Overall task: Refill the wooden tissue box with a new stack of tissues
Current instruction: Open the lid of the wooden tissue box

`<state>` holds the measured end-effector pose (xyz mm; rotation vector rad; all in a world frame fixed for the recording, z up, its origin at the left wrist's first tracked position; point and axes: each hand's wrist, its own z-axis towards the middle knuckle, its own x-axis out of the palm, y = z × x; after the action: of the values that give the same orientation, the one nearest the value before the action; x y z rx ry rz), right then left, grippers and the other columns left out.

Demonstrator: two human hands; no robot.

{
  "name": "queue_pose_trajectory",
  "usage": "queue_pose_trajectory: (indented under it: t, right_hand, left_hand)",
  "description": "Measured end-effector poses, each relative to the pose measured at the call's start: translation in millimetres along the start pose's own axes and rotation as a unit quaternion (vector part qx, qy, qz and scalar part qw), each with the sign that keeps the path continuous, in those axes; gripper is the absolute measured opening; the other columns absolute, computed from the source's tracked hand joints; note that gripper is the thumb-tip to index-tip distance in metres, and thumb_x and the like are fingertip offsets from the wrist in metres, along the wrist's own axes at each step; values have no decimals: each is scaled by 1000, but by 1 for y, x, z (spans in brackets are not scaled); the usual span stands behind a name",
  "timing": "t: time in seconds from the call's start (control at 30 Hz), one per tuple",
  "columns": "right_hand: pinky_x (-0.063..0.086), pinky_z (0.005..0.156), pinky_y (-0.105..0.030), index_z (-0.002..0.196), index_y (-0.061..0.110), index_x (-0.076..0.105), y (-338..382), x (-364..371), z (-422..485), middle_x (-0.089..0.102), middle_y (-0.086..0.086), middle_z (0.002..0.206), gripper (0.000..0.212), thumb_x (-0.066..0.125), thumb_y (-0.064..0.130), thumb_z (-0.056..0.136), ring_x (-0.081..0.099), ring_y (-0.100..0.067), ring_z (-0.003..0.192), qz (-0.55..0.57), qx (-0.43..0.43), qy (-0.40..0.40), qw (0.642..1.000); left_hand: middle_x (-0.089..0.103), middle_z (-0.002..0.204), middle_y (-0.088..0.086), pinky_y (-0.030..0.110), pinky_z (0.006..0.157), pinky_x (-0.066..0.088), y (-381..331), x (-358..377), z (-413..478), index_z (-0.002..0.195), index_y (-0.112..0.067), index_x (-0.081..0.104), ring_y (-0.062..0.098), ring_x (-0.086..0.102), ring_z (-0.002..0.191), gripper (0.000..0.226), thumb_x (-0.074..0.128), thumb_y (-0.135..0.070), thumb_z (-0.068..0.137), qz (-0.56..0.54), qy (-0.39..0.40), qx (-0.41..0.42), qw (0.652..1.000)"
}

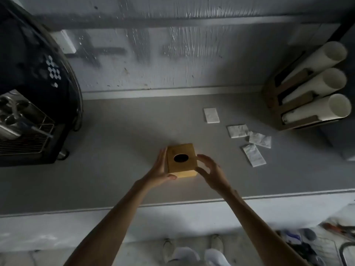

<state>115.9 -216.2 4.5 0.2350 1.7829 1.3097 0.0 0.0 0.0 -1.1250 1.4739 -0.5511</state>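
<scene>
The wooden tissue box (190, 166) stands on the grey counter (115, 150), its dark oval hole facing up. My left hand (160, 169) lies flat against the box's left side, with the thumb at its front lower corner. My right hand (210, 170) is at the box's right side, fingers spread and lightly bent; whether they touch the wood is unclear. Several folded white tissues lie on the counter to the right: one (211, 115) farther back, and a loose cluster (249, 141) nearer.
A wooden rack with three white tubes (315, 96) stands at the right rear. A dark appliance with a wire rack (28, 120) fills the left side. The counter's front edge (172, 204) runs below my forearms. A wall rises behind.
</scene>
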Motion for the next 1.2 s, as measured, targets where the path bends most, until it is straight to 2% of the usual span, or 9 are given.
queue_pose_trajectory:
  t: [0.1, 0.27, 0.37, 0.5, 0.7, 0.87, 1.03, 1.13, 1.2]
  right_hand:
    - [32, 112, -30, 139, 20, 49, -6, 10, 15, 43, -1, 149, 58, 69, 33, 87, 36, -16, 139, -147, -59, 50, 986]
    - [40, 108, -35, 142, 18, 46, -14, 26, 20, 36, 2, 155, 71, 77, 22, 79, 40, -18, 139, -230, -104, 77, 965]
    - [49, 100, -34, 132, 17, 57, -20, 25, 16, 46, 1, 148, 61, 79, 15, 76, 51, -19, 130, -227, -100, 33, 968]
    - [55, 88, -34, 124, 17, 64, -30, 5, 4, 56, 0, 140, 55, 82, 14, 71, 61, -20, 118, -239, -110, -1, 965]
    - [56, 91, -37, 124, 13, 64, -35, -10, 5, 59, -4, 135, 57, 84, 12, 70, 62, -23, 118, -254, -140, 17, 957]
    - [54, 94, -34, 128, 14, 54, -43, -15, 3, 55, -10, 138, 57, 79, 11, 76, 59, -25, 121, -225, -170, 49, 958]
    - [51, 97, -28, 126, 18, 58, -55, -23, 8, 52, -2, 143, 47, 74, 18, 82, 55, -17, 126, -185, -181, 56, 964]
    - [52, 98, -28, 124, 19, 61, -59, -28, 13, 50, 3, 145, 43, 74, 22, 83, 55, -13, 126, -180, -176, 65, 966]
    - [50, 100, -26, 126, 21, 60, -59, -31, 15, 48, 7, 146, 43, 71, 26, 85, 54, -10, 126, -173, -171, 74, 967]
  left_hand:
    - [5, 158, -4, 46, 120, 26, 0, -2, 13, 154, -22, -9, 22, 15, 148, 136, 92, -21, 62, 28, 53, -13, 998]
    - [-10, 162, 2, 38, 123, 21, 10, -4, 26, 154, -13, -15, 22, 5, 151, 138, 90, -22, 66, 55, 75, -16, 996]
    - [8, 156, 12, 39, 119, 30, 7, 4, 27, 154, -6, -3, 27, 18, 147, 127, 89, -16, 67, 54, 47, 6, 997]
    - [-6, 161, 9, 33, 119, 22, -5, 21, 35, 154, -11, -15, 26, 4, 151, 131, 86, -20, 71, 64, 79, 33, 994]
    - [-12, 163, 8, 43, 123, 20, -1, 20, 43, 150, -15, -28, 23, -3, 153, 148, 92, -25, 65, 74, 107, 17, 991]
    - [5, 166, 3, 43, 121, 27, 10, 23, 40, 144, -30, -38, 20, 16, 152, 154, 93, -25, 63, 53, 112, -11, 992]
    - [5, 163, 7, 43, 120, 29, 14, 24, 46, 152, -21, -22, 22, 19, 150, 150, 95, -23, 59, 43, 95, 7, 994]
    - [20, 155, 5, 38, 118, 34, 14, 28, 49, 142, -52, -13, 21, 31, 143, 140, 94, -22, 58, 43, 77, 42, 995]
    - [34, 143, 6, 42, 111, 43, 16, 32, 51, 143, -44, 7, 21, 43, 132, 124, 93, -23, 56, 31, 47, 54, 997]
